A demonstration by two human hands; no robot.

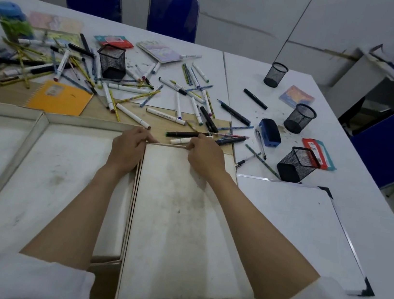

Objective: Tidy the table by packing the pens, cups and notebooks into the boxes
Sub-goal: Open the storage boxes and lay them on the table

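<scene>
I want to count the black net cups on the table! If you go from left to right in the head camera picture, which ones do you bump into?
Four: square mesh cup among the pens → round mesh cup far back → square mesh cup lying tipped near the front → round mesh cup beside the blue stapler. The last two sit close in order.

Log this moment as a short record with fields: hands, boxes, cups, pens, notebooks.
hands: left hand and right hand both grip the far edge of the white box panel
boxes: open tray to the left of that panel, nothing inside
cups: four black mesh cups unpacked, one among the pens, three to the right
pens: scattered loose on the table
notebooks: orange notebook lies on the table, unpacked
</scene>
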